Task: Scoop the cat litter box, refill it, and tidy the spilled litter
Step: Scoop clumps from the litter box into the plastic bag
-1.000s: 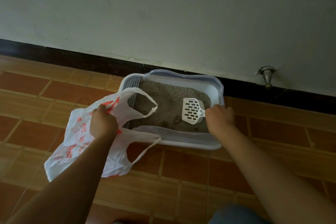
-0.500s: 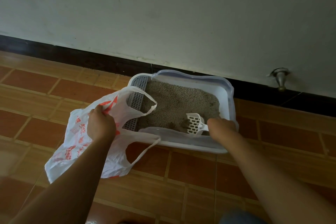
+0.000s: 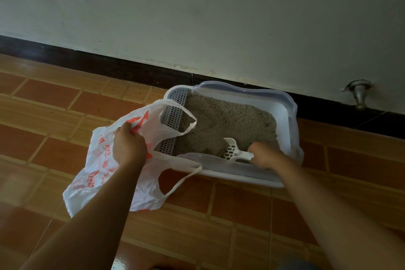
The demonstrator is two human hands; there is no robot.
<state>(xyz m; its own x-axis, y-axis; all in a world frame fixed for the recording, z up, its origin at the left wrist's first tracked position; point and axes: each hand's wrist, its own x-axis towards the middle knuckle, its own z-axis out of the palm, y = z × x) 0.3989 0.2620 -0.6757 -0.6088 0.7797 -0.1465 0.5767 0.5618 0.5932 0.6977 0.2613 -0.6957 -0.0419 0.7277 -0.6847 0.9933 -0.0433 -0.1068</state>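
The right hand (image 3: 264, 155) grips the white slotted scoop (image 3: 233, 151), its head dug into grey litter (image 3: 223, 120) near the litter box (image 3: 287, 112) front edge. The left hand (image 3: 129, 146) holds a white plastic bag (image 3: 96, 160) (orange print) just beside the box, over the tiled floor (image 3: 241, 208).

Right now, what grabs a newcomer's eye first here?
The white litter box against the dark skirting, centre right, filled with grey litter. At its near edge the right hand holds a white slotted scoop; to the left, the left hand grips a white plastic bag with red print.
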